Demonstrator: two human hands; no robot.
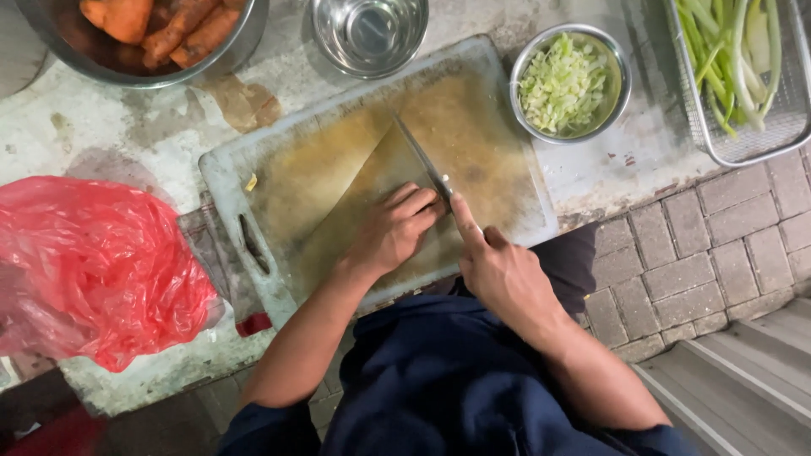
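knife [420,158] gripped in right hand [498,270] fingers; left hand [394,228] fingers curled shut against the cutting board [338,152].

The plastic bag [93,266] was red, the carrots [160,25] orange, the chopped greens [564,83] pale green, the cutting board [338,160] stained brown, and the sleeves [439,380] navy.

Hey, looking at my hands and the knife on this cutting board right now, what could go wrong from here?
1. The left hand rests curled right beside the knife blade, so a slip could nick the fingers.
2. The right hand has its index finger stretched along the blade's spine, which might slide forward onto the edge.
3. The cutting board looks wet and stained and its near edge sits at the counter's edge, so it may shift under pressure.
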